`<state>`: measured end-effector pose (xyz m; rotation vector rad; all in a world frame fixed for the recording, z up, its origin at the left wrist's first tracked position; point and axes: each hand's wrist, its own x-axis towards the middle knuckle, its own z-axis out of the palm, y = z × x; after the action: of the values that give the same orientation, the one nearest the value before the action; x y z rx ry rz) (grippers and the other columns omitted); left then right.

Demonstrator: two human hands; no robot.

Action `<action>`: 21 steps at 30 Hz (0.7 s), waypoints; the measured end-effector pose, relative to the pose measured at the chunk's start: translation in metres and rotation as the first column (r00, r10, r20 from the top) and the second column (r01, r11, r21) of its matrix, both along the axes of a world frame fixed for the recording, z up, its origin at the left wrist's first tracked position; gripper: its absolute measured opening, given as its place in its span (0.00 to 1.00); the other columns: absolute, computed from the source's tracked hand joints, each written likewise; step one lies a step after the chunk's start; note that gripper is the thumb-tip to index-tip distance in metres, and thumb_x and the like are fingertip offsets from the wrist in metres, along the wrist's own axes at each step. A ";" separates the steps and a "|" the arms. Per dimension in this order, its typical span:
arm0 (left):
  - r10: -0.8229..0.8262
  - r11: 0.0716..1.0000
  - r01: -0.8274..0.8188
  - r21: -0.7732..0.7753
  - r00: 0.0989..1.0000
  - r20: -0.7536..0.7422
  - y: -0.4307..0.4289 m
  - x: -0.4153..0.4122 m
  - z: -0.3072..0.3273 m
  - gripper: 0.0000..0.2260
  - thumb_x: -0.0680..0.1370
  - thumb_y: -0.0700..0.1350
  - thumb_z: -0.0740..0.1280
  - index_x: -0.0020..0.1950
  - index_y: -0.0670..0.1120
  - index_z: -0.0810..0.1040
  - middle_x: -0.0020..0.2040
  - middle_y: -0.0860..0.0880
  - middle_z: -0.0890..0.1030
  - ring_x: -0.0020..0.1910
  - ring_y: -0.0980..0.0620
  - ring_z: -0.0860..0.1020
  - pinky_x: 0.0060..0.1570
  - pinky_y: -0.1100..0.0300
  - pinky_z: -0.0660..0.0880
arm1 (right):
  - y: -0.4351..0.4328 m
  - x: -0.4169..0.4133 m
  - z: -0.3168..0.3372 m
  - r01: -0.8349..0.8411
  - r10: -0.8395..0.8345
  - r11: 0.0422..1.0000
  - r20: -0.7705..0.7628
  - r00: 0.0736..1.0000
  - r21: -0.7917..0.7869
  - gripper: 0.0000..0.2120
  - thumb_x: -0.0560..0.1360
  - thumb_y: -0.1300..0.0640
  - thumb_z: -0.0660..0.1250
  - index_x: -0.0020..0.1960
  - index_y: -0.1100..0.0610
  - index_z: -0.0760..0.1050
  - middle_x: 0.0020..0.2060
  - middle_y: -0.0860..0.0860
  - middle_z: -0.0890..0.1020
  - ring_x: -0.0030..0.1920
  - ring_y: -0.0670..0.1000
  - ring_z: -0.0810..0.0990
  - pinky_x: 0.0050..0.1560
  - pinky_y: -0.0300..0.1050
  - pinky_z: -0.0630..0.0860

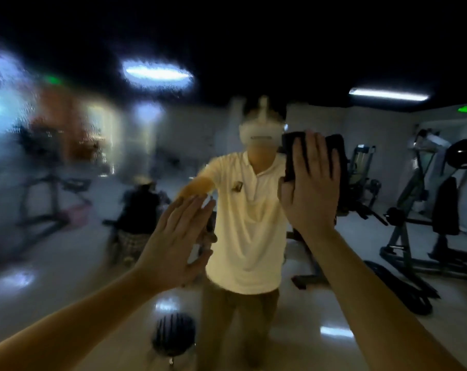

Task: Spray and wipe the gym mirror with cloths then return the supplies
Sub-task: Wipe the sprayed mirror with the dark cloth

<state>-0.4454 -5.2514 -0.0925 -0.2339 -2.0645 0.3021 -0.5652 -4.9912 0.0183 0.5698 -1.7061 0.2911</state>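
Observation:
The gym mirror (74, 236) fills the view. Its left part is smeared and speckled with droplets, while its right part reflects sharply. My right hand (311, 188) presses flat on a dark cloth (335, 148) held against the glass at head height. Lower and to the left, my left hand (173, 242) lies flat on the mirror with its fingers straight, meeting its own reflection. I cannot tell whether anything is under that palm. No spray bottle is in sight.
The mirror shows a person in a pale polo shirt (247, 223) facing me. Weight machines (425, 210) are reflected at the right and a blurred bench frame (50, 199) at the left. A black ribbed round object (173, 334) sits low in the middle.

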 end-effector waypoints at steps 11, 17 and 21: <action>-0.055 0.994 0.084 0.068 0.933 -0.355 -0.052 -0.014 0.127 0.32 0.85 0.55 0.58 0.83 0.38 0.57 0.83 0.37 0.59 0.82 0.37 0.57 0.80 0.36 0.53 | -0.114 0.036 -0.046 -0.006 0.027 0.935 -0.054 0.998 0.354 0.35 0.79 0.53 0.58 0.83 0.60 0.54 0.83 0.59 0.53 0.83 0.59 0.48 0.82 0.60 0.46; 0.058 0.998 -0.044 0.055 0.955 -0.290 -0.063 -0.032 0.134 0.37 0.84 0.60 0.56 0.83 0.34 0.54 0.83 0.35 0.55 0.84 0.37 0.52 0.81 0.37 0.50 | -0.038 0.009 0.015 0.138 -0.126 0.970 -0.071 0.990 0.201 0.33 0.79 0.51 0.58 0.82 0.59 0.57 0.82 0.60 0.58 0.82 0.60 0.54 0.82 0.60 0.49; 0.032 0.999 -0.020 0.045 0.954 -0.299 -0.064 -0.034 0.133 0.38 0.84 0.60 0.57 0.83 0.33 0.54 0.83 0.34 0.55 0.84 0.37 0.52 0.80 0.35 0.52 | -0.010 0.000 0.069 0.220 -0.194 0.927 0.114 0.974 -0.304 0.34 0.78 0.54 0.49 0.83 0.61 0.54 0.82 0.60 0.56 0.83 0.59 0.53 0.81 0.62 0.51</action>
<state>-0.4797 -5.3152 0.0402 -0.1261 -1.7722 0.2910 -0.5652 -5.0017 0.0871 0.1410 -1.7376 0.4297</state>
